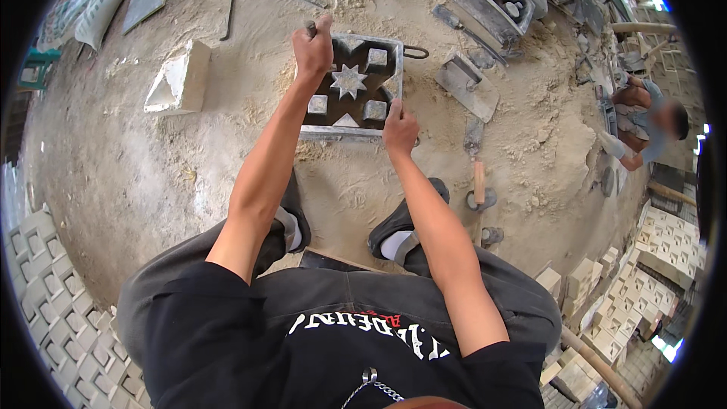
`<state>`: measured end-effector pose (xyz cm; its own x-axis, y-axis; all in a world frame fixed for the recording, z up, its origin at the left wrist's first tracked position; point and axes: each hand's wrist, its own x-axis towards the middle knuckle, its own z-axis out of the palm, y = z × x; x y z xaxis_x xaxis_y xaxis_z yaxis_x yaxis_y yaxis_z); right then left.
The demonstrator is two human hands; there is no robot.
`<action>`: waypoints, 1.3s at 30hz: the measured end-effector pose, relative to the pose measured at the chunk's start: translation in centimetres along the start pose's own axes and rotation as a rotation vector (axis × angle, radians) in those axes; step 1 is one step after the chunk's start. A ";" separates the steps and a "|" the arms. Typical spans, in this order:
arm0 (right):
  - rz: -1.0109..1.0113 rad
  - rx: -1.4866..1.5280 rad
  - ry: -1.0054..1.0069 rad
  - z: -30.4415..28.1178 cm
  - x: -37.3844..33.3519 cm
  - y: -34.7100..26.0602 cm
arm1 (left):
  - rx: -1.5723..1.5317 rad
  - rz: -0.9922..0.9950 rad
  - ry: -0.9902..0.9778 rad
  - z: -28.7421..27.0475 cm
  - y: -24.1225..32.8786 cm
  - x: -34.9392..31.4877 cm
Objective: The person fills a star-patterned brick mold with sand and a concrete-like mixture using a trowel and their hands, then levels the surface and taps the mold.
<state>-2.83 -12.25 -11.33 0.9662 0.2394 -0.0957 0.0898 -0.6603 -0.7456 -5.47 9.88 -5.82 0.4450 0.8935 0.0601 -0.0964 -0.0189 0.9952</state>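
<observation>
A square grey metal block mould [352, 133] lies on the sandy ground in front of my feet. Inside it are an eight-pointed star [349, 82], cube-shaped blocks near the corners and triangular pieces along the sides. My left hand [312, 53] is closed at the mould's far left side, around a short dark handle [310, 28] whose end shows above the fist. Whether that handle is fixed to the mould I cannot tell. At the near right side, my right hand [400, 131] is closed on the mould's edge. A loop handle [416, 51] sticks out from its far right side.
A pale cast block [180, 79] stands to the left. On the right lie a metal float [468, 85], a wooden-handled trowel [477, 174] and another mould [494, 11]. A person [640, 117] crouches at far right. Patterned blocks [53, 295] are stacked at lower left.
</observation>
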 end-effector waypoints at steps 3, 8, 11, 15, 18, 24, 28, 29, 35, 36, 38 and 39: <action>0.025 -0.004 -0.003 -0.3 0.3 0.1 | -0.017 0.048 -0.059 0.9 2.5 -0.4; 0.002 -0.001 -0.027 -0.5 -0.5 -1.2 | 0.148 0.078 -0.068 -1.2 -3.7 0.7; -0.026 -0.002 0.057 -0.2 0.0 0.5 | 0.149 0.056 -0.083 0.3 -0.1 -1.0; 0.035 -0.043 -0.041 -0.3 0.3 -0.4 | 0.159 0.209 0.210 2.0 1.4 -1.9; 0.066 -0.031 -0.015 -0.3 -0.4 -0.1 | 0.142 0.131 0.275 2.1 1.1 -2.4; 0.111 -0.068 -0.034 -0.1 -0.1 0.2 | -0.218 0.050 0.067 -0.1 6.9 -0.8; 0.085 -0.051 -0.023 0.0 0.0 0.6 | -0.223 0.104 -0.212 -2.4 9.2 -1.1; 0.083 -0.040 -0.017 0.0 0.0 0.7 | -0.254 0.083 -0.261 -2.8 8.9 -1.1; 0.064 -0.022 -0.039 0.2 -0.4 0.1 | -0.348 -0.068 -0.285 -3.8 -0.4 -1.8; 0.056 -0.025 -0.038 0.0 -0.2 0.2 | -0.315 -0.087 -0.195 -3.3 -0.6 -2.5; 0.032 -0.013 -0.004 -0.1 0.0 0.2 | -0.375 -0.137 -0.097 -3.4 -0.5 -2.5; 0.028 -0.007 0.011 0.0 -0.1 0.3 | -0.296 -0.092 -0.122 -3.0 0.4 -2.7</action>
<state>-2.94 -12.48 -11.55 0.9710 0.2131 -0.1087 0.0647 -0.6715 -0.7381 -9.36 8.84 -5.82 0.5658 0.8245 -0.0024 -0.2972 0.2068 0.9322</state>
